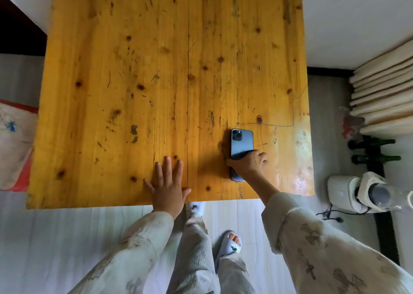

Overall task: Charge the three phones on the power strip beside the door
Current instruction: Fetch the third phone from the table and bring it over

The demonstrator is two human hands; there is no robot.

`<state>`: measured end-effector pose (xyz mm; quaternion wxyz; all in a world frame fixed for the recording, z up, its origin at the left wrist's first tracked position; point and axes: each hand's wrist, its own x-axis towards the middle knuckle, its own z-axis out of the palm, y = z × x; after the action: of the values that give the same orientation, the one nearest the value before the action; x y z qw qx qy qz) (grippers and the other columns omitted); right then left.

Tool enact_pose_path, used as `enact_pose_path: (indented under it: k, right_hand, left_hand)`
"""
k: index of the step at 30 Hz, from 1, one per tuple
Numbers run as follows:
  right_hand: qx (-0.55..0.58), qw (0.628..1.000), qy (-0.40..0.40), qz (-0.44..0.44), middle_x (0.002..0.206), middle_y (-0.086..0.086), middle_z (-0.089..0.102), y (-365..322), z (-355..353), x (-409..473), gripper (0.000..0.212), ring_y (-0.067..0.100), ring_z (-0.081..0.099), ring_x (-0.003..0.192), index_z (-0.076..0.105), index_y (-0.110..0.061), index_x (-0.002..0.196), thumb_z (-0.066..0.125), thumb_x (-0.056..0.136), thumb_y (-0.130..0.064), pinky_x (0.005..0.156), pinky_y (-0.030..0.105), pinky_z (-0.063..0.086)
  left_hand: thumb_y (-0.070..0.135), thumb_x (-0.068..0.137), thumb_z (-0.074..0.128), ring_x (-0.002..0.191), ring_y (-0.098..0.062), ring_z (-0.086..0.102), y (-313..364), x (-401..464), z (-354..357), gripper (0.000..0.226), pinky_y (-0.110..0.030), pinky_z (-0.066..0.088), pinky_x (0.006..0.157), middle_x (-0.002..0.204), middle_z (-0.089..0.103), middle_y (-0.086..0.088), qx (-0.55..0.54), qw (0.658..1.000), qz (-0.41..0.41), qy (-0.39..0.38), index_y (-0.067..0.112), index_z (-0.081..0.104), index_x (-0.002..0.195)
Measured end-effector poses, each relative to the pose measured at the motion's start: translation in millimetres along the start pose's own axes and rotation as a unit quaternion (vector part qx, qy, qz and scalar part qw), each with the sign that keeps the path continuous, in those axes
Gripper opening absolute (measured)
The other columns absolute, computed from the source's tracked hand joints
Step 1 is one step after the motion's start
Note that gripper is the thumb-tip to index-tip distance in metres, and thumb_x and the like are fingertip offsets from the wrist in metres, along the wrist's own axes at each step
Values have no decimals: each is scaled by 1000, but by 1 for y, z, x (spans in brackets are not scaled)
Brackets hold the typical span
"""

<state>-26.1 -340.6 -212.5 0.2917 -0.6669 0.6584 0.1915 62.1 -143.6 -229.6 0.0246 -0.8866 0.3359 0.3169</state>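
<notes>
— While the left hand (pixel 168 187) lies flat on the counter (pixel 125 74), what is the right hand (pixel 249 165) doing?

— It reaches over the near right part of the wooden top and grips a blue phone (pixel 242 142). The phone lies back-up, with its camera cluster at the far end. The fingers (pixel 261 157) curl over its near right side and the thumb sits on the left edge.

— Only one phone?

— A dark corner shows under the wrist, just nearer than the blue phone. It could be a second phone lying beneath the hand, but I cannot tell for sure.

— And the left hand, is it holding anything?

— Nothing. Its fingers are straight and spread, palm down, close to the near edge and beside the seam that runs down the middle of the top.

— What else is around?

— Pale patterned sleeves on both arms, and light trousers with slippers (pixel 230 244) on the pale floor below. On the right stand two dark green bottles (pixel 375 159) lying on their sides, a stack of folded cream cloth (pixel 384 97) behind them, and a white appliance (pixel 348 193) with a black cord. On the left a red and white bag (pixel 13 146) leans near the counter.
</notes>
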Motion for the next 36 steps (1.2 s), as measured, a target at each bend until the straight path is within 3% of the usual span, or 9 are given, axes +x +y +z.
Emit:
enact_pose_path:
  k: [2, 5, 9, 14, 19, 22, 27, 32, 36]
  right_hand:
    - [120, 990, -64, 35, 126, 19, 42, 16, -3, -10, 80, 34, 44, 117, 43, 1, 122, 76, 63, -42, 99, 45, 42]
    - [273, 953, -114, 68, 121, 18, 52, 47, -15, -33, 56, 35, 52, 109, 55, -6, 104, 76, 62, -36, 80, 41, 52]
    - [352, 930, -91, 50, 115, 22, 56, 92, -48, -63, 37, 33, 54, 108, 57, -9, 90, 75, 64, -29, 62, 31, 46]
    - [412, 911, 10, 26, 116, 17, 50, 172, -93, -112, 57, 29, 56, 102, 53, -7, 108, 76, 62, -30, 64, 29, 46]
    - [381, 908, 174, 3, 109, 2, 40, 280, -114, -189, 60, 19, 43, 107, 48, -16, 110, 74, 58, -33, 79, 28, 43]
    - [365, 896, 255, 3, 101, -4, 36, 348, -114, -245, 56, 15, 39, 102, 42, -26, 102, 70, 56, -36, 81, 30, 44]
    - [370, 857, 355, 46, 103, -4, 38, 475, -105, -333, 62, 12, 39, 100, 44, -21, 117, 72, 63, -38, 85, 27, 43]
    - [519, 762, 373, 109, 103, 2, 60, 610, -83, -424, 31, 8, 55, 85, 57, -18, 110, 66, 80, -20, 70, 3, 41]
    - [652, 634, 382, 165, 95, 0, 67, 688, -51, -488, 17, 9, 62, 83, 61, -16, 105, 58, 88, -17, 75, 24, 52]
  left_hand:
    - [51, 88, 41, 141, -32, -19, -2, 0, -4, 79, -64, 3, 109, 154, -22, -5, -5, 1000, 0, -14, 32, -14, 142]
    - [35, 91, 46, 142, -32, -13, -3, 0, -11, 69, -57, 8, 112, 156, -14, -5, -36, 999, -2, -11, 29, 4, 145]
    - [25, 93, 43, 137, -32, 26, 22, -1, -30, 46, -43, 26, 110, 152, 24, -10, -87, 996, -10, -11, 15, 34, 138]
    - [14, 92, 47, 112, -29, 55, 121, -43, -45, 29, -29, 40, 90, 122, 60, -17, -200, 967, 149, -41, 6, 56, 119]
    - [23, 94, 44, 92, -16, 64, 243, -152, -40, 28, -30, 51, 82, 101, 69, -5, -362, 869, 283, -184, 9, 60, 113]
    - [31, 92, 48, 90, -12, 68, 304, -238, -16, 25, -26, 56, 77, 96, 72, 2, -350, 818, 353, -289, 18, 61, 108]
    - [7, 87, 54, 72, -7, 69, 374, -372, 56, 16, -23, 58, 62, 76, 73, 8, -314, 773, 434, -341, 20, 63, 84]
    - [5, 87, 55, 71, -8, 69, 432, -476, 125, 13, -21, 55, 59, 79, 74, 3, -207, 720, 503, -432, 15, 63, 91]
    - [9, 87, 57, 75, -12, 68, 470, -560, 189, 14, -24, 54, 62, 85, 73, -3, -127, 658, 532, -517, 11, 62, 100]
